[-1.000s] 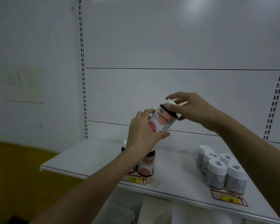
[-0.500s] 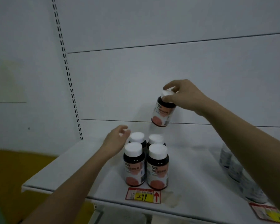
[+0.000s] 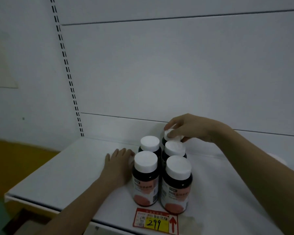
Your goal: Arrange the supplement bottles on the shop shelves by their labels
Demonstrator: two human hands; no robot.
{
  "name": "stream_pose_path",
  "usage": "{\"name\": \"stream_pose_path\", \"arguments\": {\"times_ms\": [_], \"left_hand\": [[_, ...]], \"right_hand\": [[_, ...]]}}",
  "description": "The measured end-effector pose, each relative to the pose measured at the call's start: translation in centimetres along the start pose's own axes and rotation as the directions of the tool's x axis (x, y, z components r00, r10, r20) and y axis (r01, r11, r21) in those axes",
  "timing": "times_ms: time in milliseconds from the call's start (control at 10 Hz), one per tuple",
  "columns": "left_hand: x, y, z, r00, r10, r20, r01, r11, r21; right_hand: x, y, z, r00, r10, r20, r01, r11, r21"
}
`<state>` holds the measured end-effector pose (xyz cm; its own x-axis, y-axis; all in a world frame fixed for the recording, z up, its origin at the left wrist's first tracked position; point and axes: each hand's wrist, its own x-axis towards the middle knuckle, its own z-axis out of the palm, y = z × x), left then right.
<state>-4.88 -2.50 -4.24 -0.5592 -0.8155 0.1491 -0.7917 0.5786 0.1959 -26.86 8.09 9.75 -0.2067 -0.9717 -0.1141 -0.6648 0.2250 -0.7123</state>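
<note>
Judging from how things lie, the stocking of this label's spot looks well advanced but not finished; four dark supplement bottles with white caps and pinkish labels stand upright in a tight two-by-two block on the white shelf [image 3: 61, 168], right behind the red and yellow price tag [image 3: 157, 221] that reads 299, and a fifth bottle [image 3: 166, 136] is at the back of the right-hand column, mostly hidden behind the others; whether its base is down on the shelf cannot be told; the right hand [image 3: 190, 128] comes in from the right with fingers and thumb curled around that bottle's white cap, pinching it from above; the left hand [image 3: 119, 163] lies with fingers relaxed and roughly straight against the left side of the block, touching or just beside the front left bottle [image 3: 145, 178], as if steadying the group, and it holds nothing; counted, the front row has the front left bottle and the front right bottle [image 3: 176, 184], the second row has the rear left bottle [image 3: 149, 145] and the rear right bottle [image 3: 174, 149], and the held one makes five bottles in all, five white caps, one price tag, two hands; what seems left here is to let go of the fifth bottle and, probably, fill the matching place behind the left column; a pale shape at the far right edge is too cut off to identify, so any further bottles or labels to sort cannot be judged from this view.
</note>
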Motion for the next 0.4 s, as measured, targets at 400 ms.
{"name": "stream_pose_path", "arguments": {"times_ms": [400], "left_hand": [[-0.9, -1.2, -1.7, 0.995, 0.027, 0.097, -0.007, 0.979, -0.202]], "right_hand": [[-3.9, -1.0, 4.1, 0.953, 0.039, -0.300, -0.032, 0.999, 0.029]]}}
